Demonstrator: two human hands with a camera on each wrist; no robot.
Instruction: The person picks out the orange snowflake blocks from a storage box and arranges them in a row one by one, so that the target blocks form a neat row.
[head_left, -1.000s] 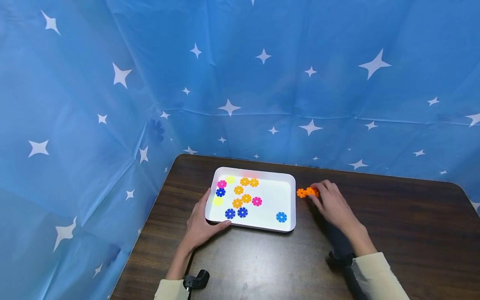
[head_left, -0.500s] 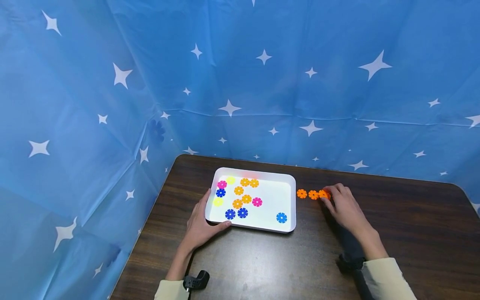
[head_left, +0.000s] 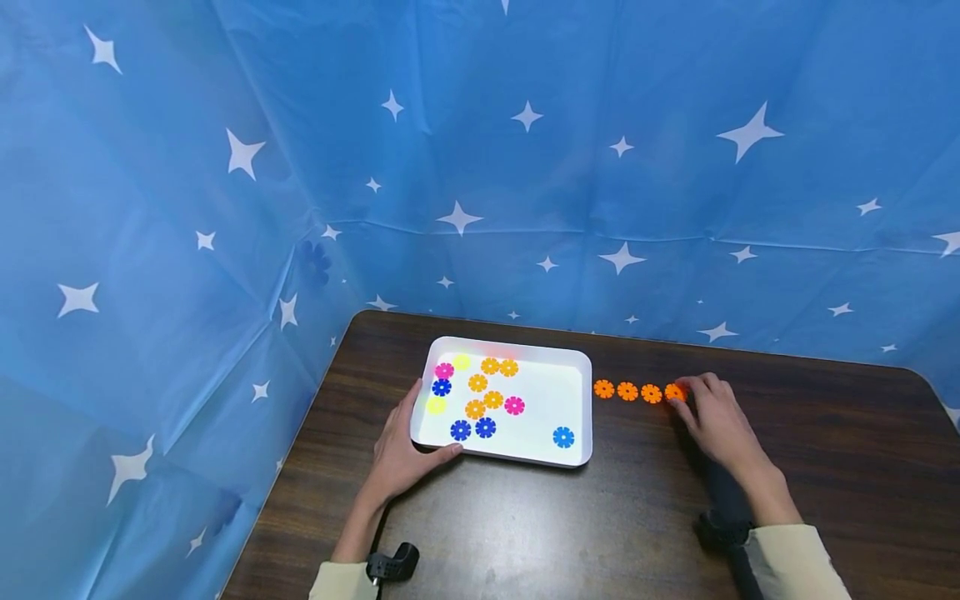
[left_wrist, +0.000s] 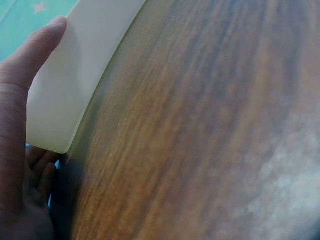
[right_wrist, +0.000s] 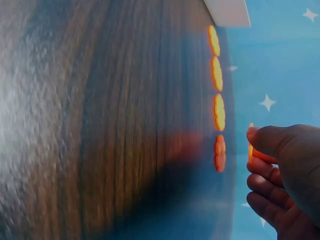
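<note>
My left hand grips the front left corner of a white tray, thumb on the front wall and fingers along the left side. In the left wrist view its thumb lies against the tray wall. To the right of the tray, orange notched toy discs form a row on the table. My right hand is at the row's right end. The right wrist view shows it pinching another orange disc between thumb and finger, just above the last disc lying there.
Inside the tray lie several notched discs: orange, pink, dark blue, yellow, and one lighter blue disc. A blue star-patterned curtain hangs behind and left of the brown table.
My right hand has moved rightward in steps, leaving orange discs behind it, so the row beside the tray is longer. My left hand and the tray have stayed put.
</note>
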